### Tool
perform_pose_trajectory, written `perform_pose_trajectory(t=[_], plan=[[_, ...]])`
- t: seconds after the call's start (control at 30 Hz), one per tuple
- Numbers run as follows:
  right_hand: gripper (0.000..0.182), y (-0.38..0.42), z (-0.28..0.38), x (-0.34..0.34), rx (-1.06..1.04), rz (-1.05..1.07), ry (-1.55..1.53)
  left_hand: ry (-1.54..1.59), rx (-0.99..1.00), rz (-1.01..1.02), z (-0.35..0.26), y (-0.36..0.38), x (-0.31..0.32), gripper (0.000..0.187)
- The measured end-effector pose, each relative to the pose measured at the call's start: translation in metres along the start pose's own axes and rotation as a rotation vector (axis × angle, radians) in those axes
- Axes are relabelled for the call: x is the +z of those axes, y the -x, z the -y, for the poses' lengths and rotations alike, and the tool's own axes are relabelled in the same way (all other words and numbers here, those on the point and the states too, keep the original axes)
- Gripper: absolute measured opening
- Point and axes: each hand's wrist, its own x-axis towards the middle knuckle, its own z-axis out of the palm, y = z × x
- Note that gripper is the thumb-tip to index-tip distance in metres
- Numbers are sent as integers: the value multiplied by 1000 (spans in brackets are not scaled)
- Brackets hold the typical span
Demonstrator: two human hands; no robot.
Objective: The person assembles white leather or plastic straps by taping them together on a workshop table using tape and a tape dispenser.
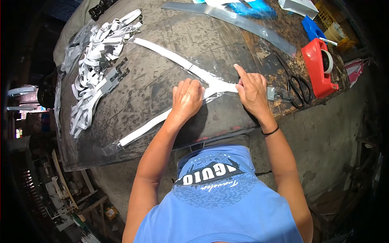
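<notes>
A pair of white Y-shaped suspenders point(219, 85) lies spread on the worktable, with clear plastic film showing around its junction and ends. My left hand point(187, 97) is closed, knuckles up, at the lower strap beside the junction; its fingertips are hidden. My right hand point(253, 92) rests over the single tail right of the junction, its index finger stretched out and the other fingers curled on the strap. A grey end piece point(270, 93) sticks out past my right hand. On the upper strap sits a small slide buckle point(190, 67).
A heap of white straps with clips point(95, 69) covers the table's left side. Black-handled scissors point(299, 90) and a red tape dispenser point(318, 71) lie on the right. A long clear plastic strip point(243, 26) and blue plastic point(255, 9) are at the back. The worktable point(150, 97) has a worn surface.
</notes>
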Motion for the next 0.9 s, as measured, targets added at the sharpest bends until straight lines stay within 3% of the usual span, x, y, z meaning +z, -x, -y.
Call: perform_pose_trajectory(t=[0.4,0.47,0.57,0.9], plan=[[65,1,2,-3,-1,13,-12,-76,58,-173,-14,5,-1,13],[66,1,2,-3,1,16,-5,66,157,-259,-18,8,-3,19],[67,-1,5,-2,10,14,0,173,177,-204,-15,12,4,25],[63,-4,12,9,56,-26,-3,359,118,-253,-8,14,15,22]])
